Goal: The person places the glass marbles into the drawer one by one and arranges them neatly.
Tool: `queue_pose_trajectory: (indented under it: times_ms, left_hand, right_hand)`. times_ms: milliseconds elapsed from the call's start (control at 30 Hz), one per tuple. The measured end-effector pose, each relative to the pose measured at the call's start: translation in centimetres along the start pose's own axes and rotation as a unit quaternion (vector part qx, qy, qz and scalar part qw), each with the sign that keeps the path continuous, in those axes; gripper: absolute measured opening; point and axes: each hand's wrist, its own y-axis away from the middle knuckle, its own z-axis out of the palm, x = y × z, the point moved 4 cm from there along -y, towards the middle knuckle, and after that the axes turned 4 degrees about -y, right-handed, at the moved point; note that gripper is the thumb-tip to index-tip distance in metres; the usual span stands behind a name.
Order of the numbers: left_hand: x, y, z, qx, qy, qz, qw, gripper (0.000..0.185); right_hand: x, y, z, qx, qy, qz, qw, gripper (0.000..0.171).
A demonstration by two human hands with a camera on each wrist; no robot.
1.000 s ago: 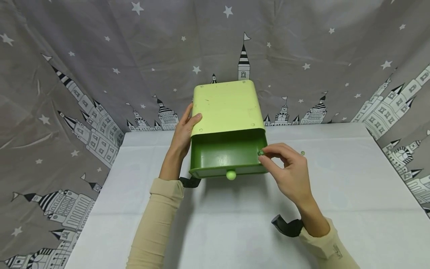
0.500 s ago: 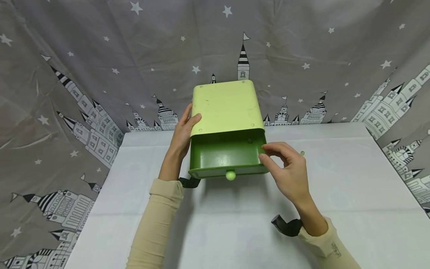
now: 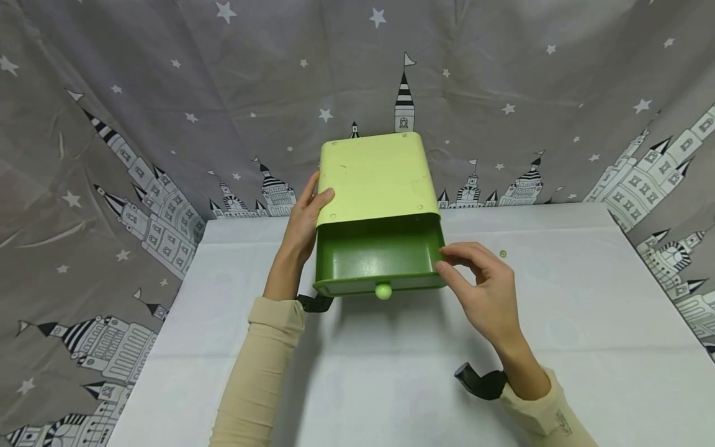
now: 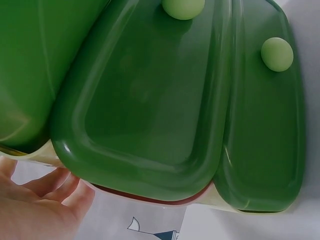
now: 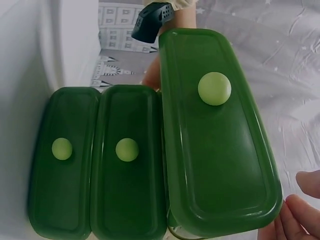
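A mini drawer cabinet (image 3: 377,177) with a pale yellow-green shell stands on the white table. Its top drawer (image 3: 383,291), dark green with a round light-green knob, is pulled out. My left hand (image 3: 301,226) holds the cabinet's left side, thumb on the top edge and fingers along the side. By the drawer's right wall is my right hand (image 3: 483,282), thumb and fingertips apart with nothing seen between them. A small green piece (image 3: 503,253) lies on the table to the right. The drawer's back is shaded under the shell, so its contents there are hard to see.
Two lower drawers, the middle drawer (image 5: 129,190) and the bottom drawer (image 5: 62,195), are pushed in. A grey curtain (image 3: 268,74) printed with castles and stars hangs behind the white table (image 3: 385,379). Black wrist gear (image 3: 480,380) sits at the right wrist.
The right hand has let go of a small green piece, which dropped into the drawer and slid toward its back. That hand has since shifted slightly right. The left hand stays put.
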Motion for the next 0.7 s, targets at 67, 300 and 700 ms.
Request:
queue_pose_trajectory:
  times_ms: [67,300,700]
  left_hand:
    - [0.0,0.0,0.0,0.001,0.000,0.000,1.0000,0.070]
    - [-0.1,0.0,0.0,0.002,-0.002,-0.001,1.0000,0.073]
    - [0.0,-0.1,0.0,0.004,0.005,0.001,1.0000,0.072]
  right_hand:
    - [0.0,0.1,-0.1,0.001,0.002,0.001,1.000,0.022]
    - [-0.2,0.4,-0.5,0.005,0.007,-0.001,1.000,0.023]
    - [0.1,0.7,-1.2,0.026,0.012,0.012,1.000,0.020]
